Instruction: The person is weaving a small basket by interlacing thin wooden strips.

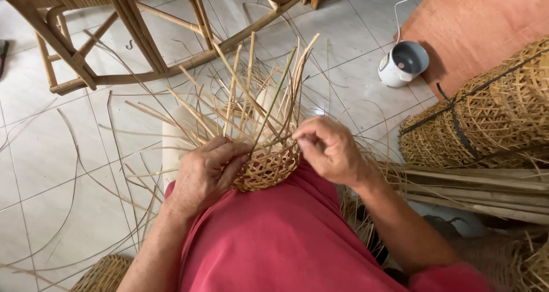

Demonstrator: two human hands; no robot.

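Fingers of my right hand (330, 150) pinch a strip, apparently, at the rim of the half-woven basket (267, 167) on my lap; my left hand (207, 175) grips its side. Weaving upward; next needs threading between stakes (249, 92).

half-woven basket (267, 169) | tan open-lattice bamboo | on lap, red cloth | loose strips (251, 92) fan upward, unwoven
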